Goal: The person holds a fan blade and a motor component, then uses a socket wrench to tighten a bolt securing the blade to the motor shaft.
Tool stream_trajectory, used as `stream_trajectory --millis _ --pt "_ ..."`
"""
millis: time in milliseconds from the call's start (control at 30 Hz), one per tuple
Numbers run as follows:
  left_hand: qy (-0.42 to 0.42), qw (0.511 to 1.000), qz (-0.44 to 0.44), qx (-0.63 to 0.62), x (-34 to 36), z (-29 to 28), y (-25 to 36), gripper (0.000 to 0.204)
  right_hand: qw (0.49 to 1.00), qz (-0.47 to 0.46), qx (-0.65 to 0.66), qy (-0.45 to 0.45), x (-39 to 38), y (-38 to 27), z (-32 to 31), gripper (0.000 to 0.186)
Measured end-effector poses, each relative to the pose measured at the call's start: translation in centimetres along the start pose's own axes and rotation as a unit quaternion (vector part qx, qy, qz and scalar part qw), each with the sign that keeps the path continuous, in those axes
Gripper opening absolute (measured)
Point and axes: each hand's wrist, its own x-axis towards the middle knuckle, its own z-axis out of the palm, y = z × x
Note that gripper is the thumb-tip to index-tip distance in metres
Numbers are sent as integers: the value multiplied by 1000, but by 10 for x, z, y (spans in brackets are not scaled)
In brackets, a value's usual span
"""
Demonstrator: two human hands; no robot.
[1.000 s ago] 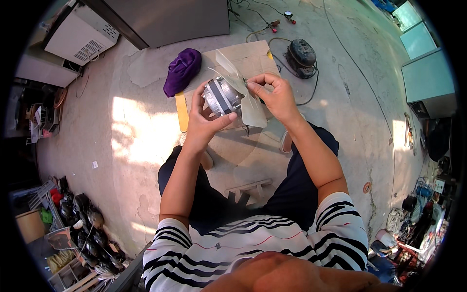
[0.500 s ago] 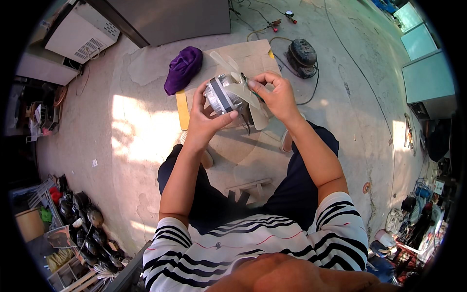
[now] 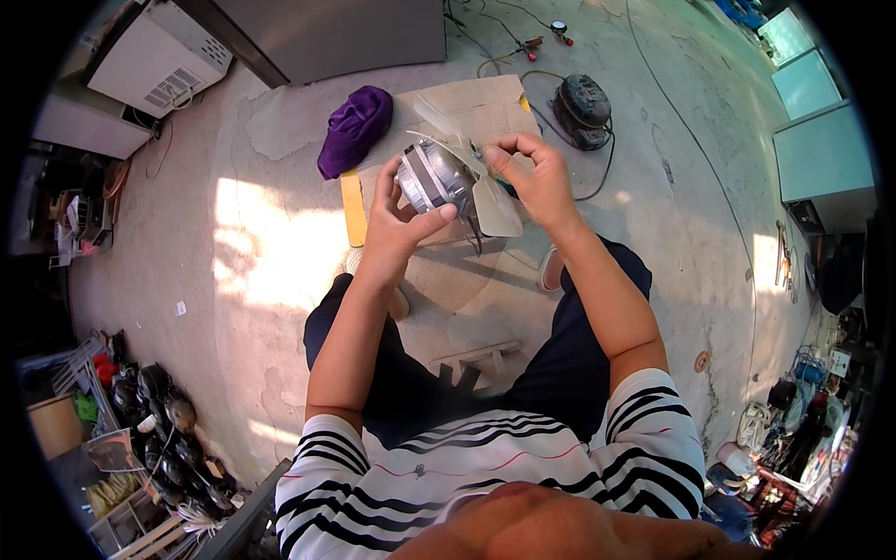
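Note:
My left hand (image 3: pixel 397 224) grips a small round silver fan motor (image 3: pixel 431 177) from its left side, thumb across the front. A translucent white fan blade (image 3: pixel 495 203) sticks out from the motor on the right. My right hand (image 3: pixel 532 177) pinches at the motor's hub with fingertips closed; a green-handled tool seems to sit in it, mostly hidden. Both hands are held over a sheet of cardboard (image 3: pixel 485 103) lying on the concrete floor.
A purple cloth (image 3: pixel 353 129) lies at the cardboard's left corner. A black compressor (image 3: pixel 582 107) with cables sits to the right. A white appliance (image 3: pixel 154 56) and a grey cabinet (image 3: pixel 355 33) stand behind. Dark compressors and crates (image 3: pixel 149 420) fill the lower left.
The motor has been turned slightly in my left hand and the fan blade now hangs lower right. My right hand has shifted closer to the hub.

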Motion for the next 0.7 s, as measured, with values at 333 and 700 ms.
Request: stream_trajectory --millis 333,700 --pt "-71 941 -57 -327 13 -42 9 76 977 34 -201 -55 12 22 -18 21" --pt "-62 916 -130 -375 13 -37 9 97 906 12 -415 -78 2 51 41 50"
